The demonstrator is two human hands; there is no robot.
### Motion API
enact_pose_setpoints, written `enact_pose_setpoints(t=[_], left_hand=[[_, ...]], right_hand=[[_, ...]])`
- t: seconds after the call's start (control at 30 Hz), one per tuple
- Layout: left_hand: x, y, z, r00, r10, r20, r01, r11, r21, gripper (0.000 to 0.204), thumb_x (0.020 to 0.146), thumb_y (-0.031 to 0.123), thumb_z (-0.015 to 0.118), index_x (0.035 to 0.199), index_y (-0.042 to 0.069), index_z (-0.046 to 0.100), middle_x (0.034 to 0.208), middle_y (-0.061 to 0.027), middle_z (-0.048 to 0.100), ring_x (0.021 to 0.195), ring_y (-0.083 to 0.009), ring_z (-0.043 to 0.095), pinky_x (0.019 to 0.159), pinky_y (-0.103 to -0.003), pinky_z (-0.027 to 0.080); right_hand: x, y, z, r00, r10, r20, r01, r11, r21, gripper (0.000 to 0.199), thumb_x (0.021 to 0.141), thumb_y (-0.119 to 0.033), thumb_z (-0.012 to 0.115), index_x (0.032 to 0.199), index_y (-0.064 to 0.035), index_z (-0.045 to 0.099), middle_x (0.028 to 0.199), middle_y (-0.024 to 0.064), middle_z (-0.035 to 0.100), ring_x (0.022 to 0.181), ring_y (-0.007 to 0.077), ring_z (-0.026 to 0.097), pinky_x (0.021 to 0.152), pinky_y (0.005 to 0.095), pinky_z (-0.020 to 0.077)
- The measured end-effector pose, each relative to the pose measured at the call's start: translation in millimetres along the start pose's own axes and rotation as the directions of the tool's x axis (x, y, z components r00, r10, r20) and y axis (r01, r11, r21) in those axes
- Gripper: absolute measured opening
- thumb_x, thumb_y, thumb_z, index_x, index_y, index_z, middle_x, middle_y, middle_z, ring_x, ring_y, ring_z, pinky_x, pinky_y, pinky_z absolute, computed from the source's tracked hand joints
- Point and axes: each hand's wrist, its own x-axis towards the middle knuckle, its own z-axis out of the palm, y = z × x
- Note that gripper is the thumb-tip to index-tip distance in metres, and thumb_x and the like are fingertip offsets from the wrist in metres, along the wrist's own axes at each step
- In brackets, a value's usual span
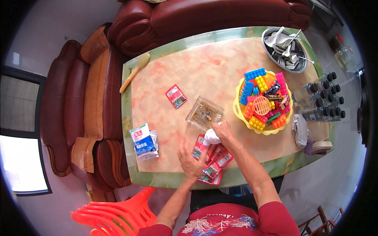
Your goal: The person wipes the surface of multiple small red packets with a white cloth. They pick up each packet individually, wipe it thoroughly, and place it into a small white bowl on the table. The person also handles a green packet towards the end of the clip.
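Observation:
My right hand (pixel 225 133) grips a small white rounded object (pixel 212 137) just in front of the ashtray; its kind is not clear. Fingers apart, my left hand (pixel 190 162) hovers at or rests beside a pile of red flat packets (pixel 223 158) near the table's front edge. Whether it touches them I cannot tell. The square glass ashtray (pixel 197 114) has ash and a butt in it. Beyond it to the left lies a single red packet (pixel 176 96).
A yellow basket (pixel 238 111) of toy bricks stands right of the ashtray. Farther right are several dark-capped bottles (pixel 315 103), a grey cloth (pixel 300 131) and a bowl of utensils (pixel 271 59). At left lie blue-white bags (pixel 143 143) and a wooden spoon (pixel 136 72). A red chair (pixel 118 212) stands front left.

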Motion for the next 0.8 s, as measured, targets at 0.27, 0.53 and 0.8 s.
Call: enact_pose_setpoints(t=[0.27, 0.53, 0.8], left_hand=[[148.8, -95.9, 33.8, 0.938, -0.346, -0.013, 0.338, 0.923, -0.184, 0.062, 0.078, 0.029, 0.070, 0.124, -0.003, 0.043, 0.120, -0.0215, 0.046, 0.110, -0.0347, 0.044, 0.094, -0.042, 0.039], [226.8, -68.6, 65.5, 0.771, -0.636, -0.017, 0.634, 0.766, 0.106, 0.093, 0.048, 0.047, 0.081, 0.117, -0.003, 0.045, 0.125, -0.0213, 0.041, 0.116, -0.0371, 0.042, 0.094, -0.046, 0.042], [217.9, -85.4, 76.2, 0.861, -0.506, -0.053, 0.490, 0.852, -0.187, 0.059, 0.057, 0.027, 0.076, 0.098, 0.000, 0.043, 0.091, -0.0200, 0.062, 0.086, -0.0363, 0.061, 0.080, -0.044, 0.048]], right_hand=[[30.3, -10.6, 22.8, 0.959, 0.094, -0.268, -0.056, 0.988, 0.145, 0.043, 0.071, -0.031, 0.054, 0.075, 0.0105, 0.062, 0.076, 0.0311, 0.062, 0.075, 0.0424, 0.063, 0.071, 0.0461, 0.0480], [-5.0, -35.4, -5.1, 0.946, -0.184, -0.268, 0.222, 0.968, 0.119, 0.029, 0.082, -0.024, 0.058, 0.093, 0.0023, 0.061, 0.077, 0.0184, 0.063, 0.070, 0.0299, 0.061, 0.065, 0.0389, 0.0473], [-76.0, 44.7, -47.1, 0.666, -0.685, -0.296, 0.456, 0.688, -0.564, 0.035, 0.078, -0.011, 0.064, 0.111, -0.0051, 0.056, 0.096, 0.0147, 0.054, 0.090, 0.0330, 0.053, 0.077, 0.0420, 0.0454]])
